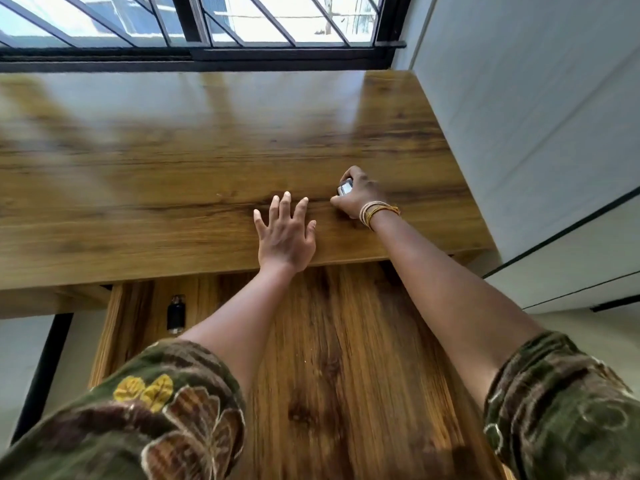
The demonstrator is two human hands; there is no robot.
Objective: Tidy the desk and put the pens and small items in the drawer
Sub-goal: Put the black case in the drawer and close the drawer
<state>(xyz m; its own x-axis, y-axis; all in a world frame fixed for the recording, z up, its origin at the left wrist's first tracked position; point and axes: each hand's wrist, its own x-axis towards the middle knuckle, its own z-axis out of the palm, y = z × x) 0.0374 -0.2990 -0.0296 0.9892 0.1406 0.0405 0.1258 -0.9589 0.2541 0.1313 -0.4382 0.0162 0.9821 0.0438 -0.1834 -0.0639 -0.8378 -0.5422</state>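
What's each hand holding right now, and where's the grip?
The right hand grips a small silvery item, fingers curled round it; which part cannot be told. The left hand lies flat on the desk, holding nothing.

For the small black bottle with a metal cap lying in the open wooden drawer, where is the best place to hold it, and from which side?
Probably pinch the small black bottle across its black middle, coming from above: it lies flat on the drawer floor, so its long sides are exposed.
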